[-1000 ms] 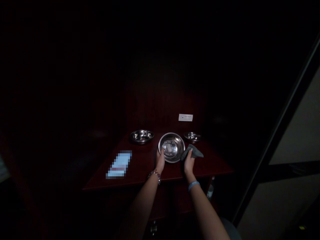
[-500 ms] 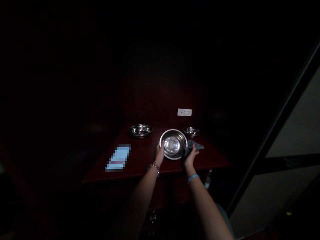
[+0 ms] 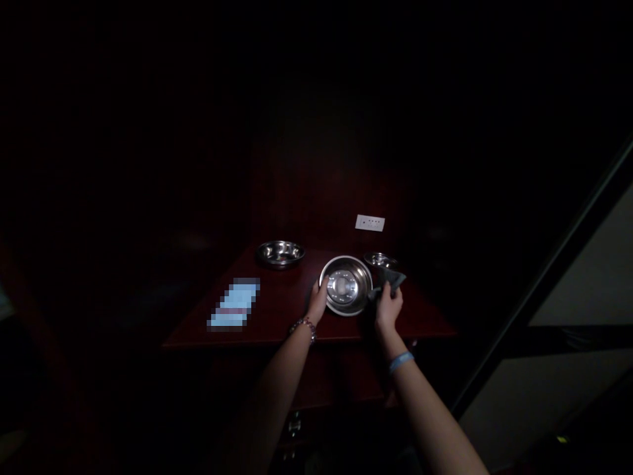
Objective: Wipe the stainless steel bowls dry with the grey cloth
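Note:
A shiny steel bowl (image 3: 346,287) is tilted toward me above the dark red desk, its inside facing the camera. My left hand (image 3: 318,300) grips its left rim, thumb over the edge and the other fingers hidden behind. On the bowl's right side, my right hand (image 3: 389,308) is closed on a grey cloth (image 3: 393,278), a corner of which hangs toward the rim. Whether the cloth touches the bowl I cannot tell. Just behind the cloth stands a smaller steel bowl (image 3: 380,259), partly covered by it.
Another steel bowl (image 3: 280,254) rests at the back left of the desk (image 3: 281,316). A pixelated light blue rectangle (image 3: 234,305) lies at the front left. A white socket plate (image 3: 370,223) is on the back panel. Surroundings are very dark.
My right hand has moved right and a little away from the bowl's rim, taking the cloth along. My left hand keeps its hold on the bowl. The view has shifted slightly.

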Demonstrator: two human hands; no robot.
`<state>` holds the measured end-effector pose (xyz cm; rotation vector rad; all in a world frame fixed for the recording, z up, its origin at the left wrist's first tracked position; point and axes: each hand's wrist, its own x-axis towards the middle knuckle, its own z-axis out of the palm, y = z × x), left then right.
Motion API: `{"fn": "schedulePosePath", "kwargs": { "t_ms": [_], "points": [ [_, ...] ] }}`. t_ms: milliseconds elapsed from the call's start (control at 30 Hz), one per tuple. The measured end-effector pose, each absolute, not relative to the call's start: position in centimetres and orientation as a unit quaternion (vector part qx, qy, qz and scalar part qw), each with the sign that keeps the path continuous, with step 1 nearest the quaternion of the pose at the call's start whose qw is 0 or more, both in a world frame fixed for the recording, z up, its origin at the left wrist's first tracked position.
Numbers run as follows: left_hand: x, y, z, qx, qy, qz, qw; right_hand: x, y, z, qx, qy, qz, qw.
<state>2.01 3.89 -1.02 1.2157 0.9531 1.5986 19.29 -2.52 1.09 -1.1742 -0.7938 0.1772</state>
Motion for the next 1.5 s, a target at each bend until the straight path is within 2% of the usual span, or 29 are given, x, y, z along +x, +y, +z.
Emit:
{"fn": "schedulePosePath", "kwargs": {
  "t_ms": [100,233,333,433,567,733,967,1300,1500],
  "points": [
    [2.0,3.7,-0.8,0.479,0.387,0.641,0.458,17.7,-3.4,1.6,-0.525,-0.528,0.038,0.667],
    [1.9,3.7,-0.4,0.455,0.401,0.627,0.489,15.2,-3.9,0.3,-0.470,-0.732,0.124,0.478],
    [1.8,3.8,-0.5,0.436,0.387,0.642,0.498,14.6,-3.7,-0.2,-0.486,-0.785,0.172,0.343],
    [1.8,3.9,-0.7,0.431,0.381,0.642,0.508,15.0,-3.4,0.5,-0.501,-0.807,0.180,0.254],
    [1.8,3.5,-0.6,0.444,0.404,0.627,0.497,15.7,-3.0,1.8,-0.495,-0.846,0.074,0.183],
    [1.9,2.9,0.0,0.451,0.407,0.615,0.503,17.5,-1.9,3.3,-0.479,-0.860,-0.110,0.138],
    [2.3,2.6,0.3,0.477,0.375,0.610,0.509,21.6,-0.6,4.2,-0.530,-0.822,-0.189,0.085],
    [2.4,1.5,0.8,0.519,0.387,0.601,0.469,19.3,-5.4,1.4,-0.635,-0.764,-0.115,0.020],
    [2.5,1.6,0.8,0.530,0.419,0.592,0.440,15.9,-7.3,1.0,-0.628,-0.775,-0.036,0.062]
  ]
}}
